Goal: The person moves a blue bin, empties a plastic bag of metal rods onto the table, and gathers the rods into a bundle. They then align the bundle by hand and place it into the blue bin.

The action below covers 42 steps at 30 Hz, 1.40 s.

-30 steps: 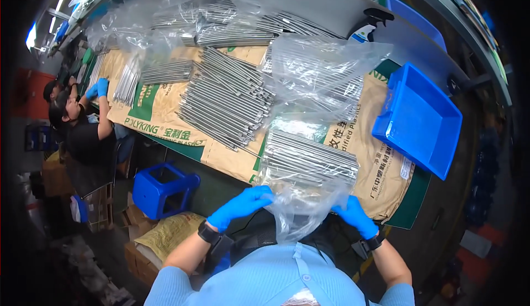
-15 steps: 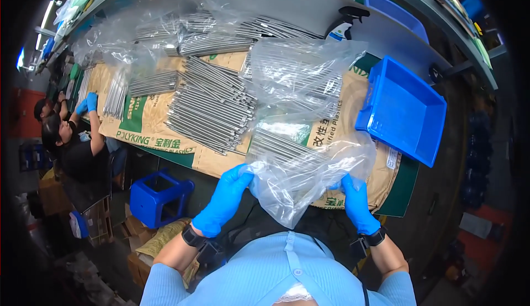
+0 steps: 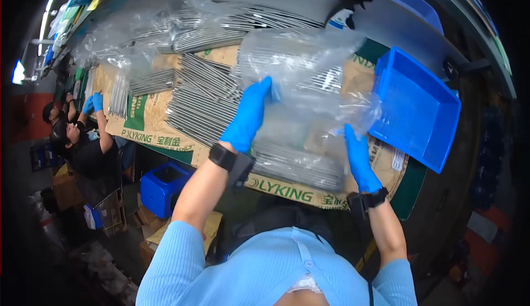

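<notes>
A clear plastic bag (image 3: pixel 295 121) stretches between my two blue-gloved hands above the bench. My left hand (image 3: pixel 247 117) is closed on its left side, beside a loose pile of thin metal rods (image 3: pixel 200 104). Closed on the bag's right side is my right hand (image 3: pixel 360 159), close to a blue bin; its fingertips are partly hidden by the film. A bundle of metal rods (image 3: pixel 298 165) lies nearest me, blurred behind the film. Farther back, more metal rods (image 3: pixel 326 79) show under the bag's crumpled far part.
Brown paper sacks (image 3: pixel 149 132) cover the bench. An empty blue bin (image 3: pixel 422 112) sits at the right, with a spray bottle (image 3: pixel 343 16) behind. More plastic-wrapped rods (image 3: pixel 210 40) lie at the back left. A blue stool (image 3: pixel 164 187) stands below; two people (image 3: pixel 83 135) work at the far left.
Both hands have moved away from my body, carrying the bag's near edge up and back over the bench. The nearest rod bundle now lies farther from that edge. My view has shifted slightly.
</notes>
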Motion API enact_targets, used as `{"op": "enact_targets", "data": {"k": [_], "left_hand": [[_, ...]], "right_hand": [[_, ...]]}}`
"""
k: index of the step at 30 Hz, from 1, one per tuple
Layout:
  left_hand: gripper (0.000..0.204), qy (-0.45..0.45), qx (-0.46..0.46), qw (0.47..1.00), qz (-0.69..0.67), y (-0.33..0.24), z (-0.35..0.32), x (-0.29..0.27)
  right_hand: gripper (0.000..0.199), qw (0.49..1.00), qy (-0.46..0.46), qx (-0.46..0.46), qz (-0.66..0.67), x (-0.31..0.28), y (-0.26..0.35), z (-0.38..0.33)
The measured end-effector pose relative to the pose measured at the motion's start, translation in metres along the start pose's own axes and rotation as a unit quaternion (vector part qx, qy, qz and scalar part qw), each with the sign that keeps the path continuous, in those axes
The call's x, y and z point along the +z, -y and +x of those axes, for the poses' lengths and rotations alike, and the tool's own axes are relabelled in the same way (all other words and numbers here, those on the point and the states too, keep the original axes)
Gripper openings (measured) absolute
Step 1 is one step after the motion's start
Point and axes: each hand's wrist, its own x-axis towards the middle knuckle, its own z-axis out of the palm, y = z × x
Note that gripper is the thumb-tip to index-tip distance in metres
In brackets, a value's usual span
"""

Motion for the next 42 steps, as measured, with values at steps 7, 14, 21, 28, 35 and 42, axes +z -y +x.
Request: {"op": "enact_targets", "data": {"k": [7, 14, 21, 28, 35, 42], "left_hand": [[0.036, 0.009, -0.052, 0.981, 0.186, -0.026, -0.068, -0.040], [0.031, -0.033, -0.229, 0.963, 0.135, 0.093, -0.179, -0.109], [0.031, -0.116, -0.190, 0.969, 0.109, 0.147, -0.153, -0.112], [0.033, -0.183, -0.171, 0.939, 0.235, 0.191, -0.114, -0.102], [0.038, -0.081, -0.291, 0.939, 0.163, 0.165, -0.111, -0.100], [0.035, -0.050, -0.296, 0.946, 0.124, 0.167, -0.109, -0.108]], "right_hand": [[0.042, 0.926, -0.009, -0.203, -0.318, -0.066, -0.079, -0.014], [0.032, 0.944, 0.020, -0.095, -0.316, -0.102, -0.136, -0.069], [0.028, 0.964, 0.031, -0.010, -0.262, -0.086, -0.157, -0.066], [0.036, 0.975, 0.006, 0.153, -0.160, -0.073, -0.152, -0.041], [0.041, 0.939, 0.140, 0.231, -0.213, -0.070, -0.134, -0.033], [0.038, 0.910, 0.237, 0.306, -0.151, -0.082, -0.136, -0.015]]}}
